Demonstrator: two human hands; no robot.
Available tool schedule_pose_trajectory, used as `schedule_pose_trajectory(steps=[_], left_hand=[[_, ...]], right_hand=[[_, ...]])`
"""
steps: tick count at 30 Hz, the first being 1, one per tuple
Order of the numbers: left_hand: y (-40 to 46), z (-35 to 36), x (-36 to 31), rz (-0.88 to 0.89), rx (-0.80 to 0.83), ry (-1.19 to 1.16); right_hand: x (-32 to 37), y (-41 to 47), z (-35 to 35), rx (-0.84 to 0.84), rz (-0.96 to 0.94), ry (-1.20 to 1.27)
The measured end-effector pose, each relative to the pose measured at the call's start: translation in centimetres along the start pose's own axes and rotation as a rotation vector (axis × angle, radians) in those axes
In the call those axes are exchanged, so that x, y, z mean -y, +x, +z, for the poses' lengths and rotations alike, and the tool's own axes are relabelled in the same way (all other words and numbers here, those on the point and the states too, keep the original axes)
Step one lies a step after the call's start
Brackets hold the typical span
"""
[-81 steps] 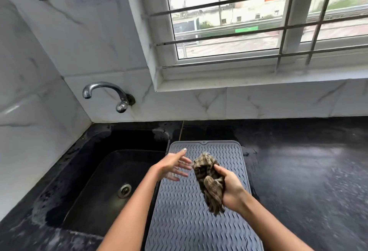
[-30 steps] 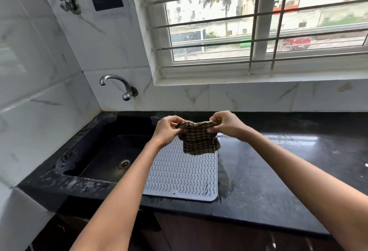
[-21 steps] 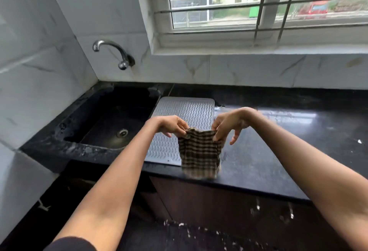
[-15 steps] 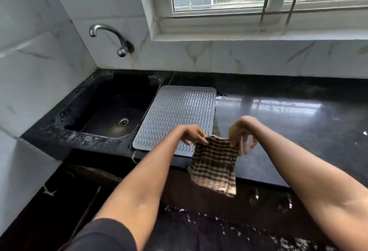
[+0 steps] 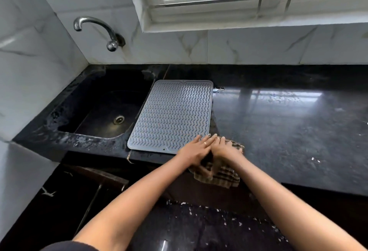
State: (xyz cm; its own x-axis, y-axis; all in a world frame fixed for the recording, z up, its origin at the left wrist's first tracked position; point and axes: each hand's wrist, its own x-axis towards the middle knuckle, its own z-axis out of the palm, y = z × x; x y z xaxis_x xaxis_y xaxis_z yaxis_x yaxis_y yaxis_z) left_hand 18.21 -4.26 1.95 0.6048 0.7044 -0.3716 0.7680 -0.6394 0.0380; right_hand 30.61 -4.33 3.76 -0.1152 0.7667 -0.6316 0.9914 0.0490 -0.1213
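Observation:
A brown checked cloth (image 5: pixel 222 177) lies over the front edge of the black counter (image 5: pixel 288 127), part on top and part hanging down the front. My left hand (image 5: pixel 196 149) and my right hand (image 5: pixel 226 149) lie side by side on it, fingers straight and flat, pressing it onto the counter. Their fingertips reach the near right corner of the grey ribbed drying mat (image 5: pixel 171 115). My thumbs point down over the edge and are blurred.
A black sink (image 5: pixel 89 137) sits left of the mat, with a chrome tap (image 5: pixel 95 25) on the marble wall above it. A barred window runs along the back. The counter stretches right, wet and shiny. Dark speckled floor lies below.
Earlier my right hand held the cloth bunched up. Both hands then spread it, brought it down in front of the counter, and now lay it over the edge.

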Motion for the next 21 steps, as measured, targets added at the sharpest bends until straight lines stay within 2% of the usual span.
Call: schedule_pose_trajectory(steps=[2, 11, 15, 18, 21], left_hand=[[-0.6, 1.9, -0.6, -0.015, -0.024, 0.117], [-2.0, 5.2, -4.5, -0.139, -0.227, 0.149], [-2.3, 6.0, -5.5, -0.133, -0.349, 0.166], [-2.2, 6.0, -5.7, -0.116, -0.417, 0.056], [-2.3, 5.3, -5.4, -0.200, -0.368, 0.023]], right_hand=[[-0.5, -0.5, 3.2, -0.052, 0.029, -0.026], [-2.8, -2.6, 10.8, -0.814, -0.104, -0.152], [-3.5, -2.7, 11.5, -0.871, -0.124, -0.184], [-3.0, -3.1, 11.3, -0.842, -0.095, -0.194], [-2.5, -4.0, 9.5, -0.562, -0.038, -0.183]])
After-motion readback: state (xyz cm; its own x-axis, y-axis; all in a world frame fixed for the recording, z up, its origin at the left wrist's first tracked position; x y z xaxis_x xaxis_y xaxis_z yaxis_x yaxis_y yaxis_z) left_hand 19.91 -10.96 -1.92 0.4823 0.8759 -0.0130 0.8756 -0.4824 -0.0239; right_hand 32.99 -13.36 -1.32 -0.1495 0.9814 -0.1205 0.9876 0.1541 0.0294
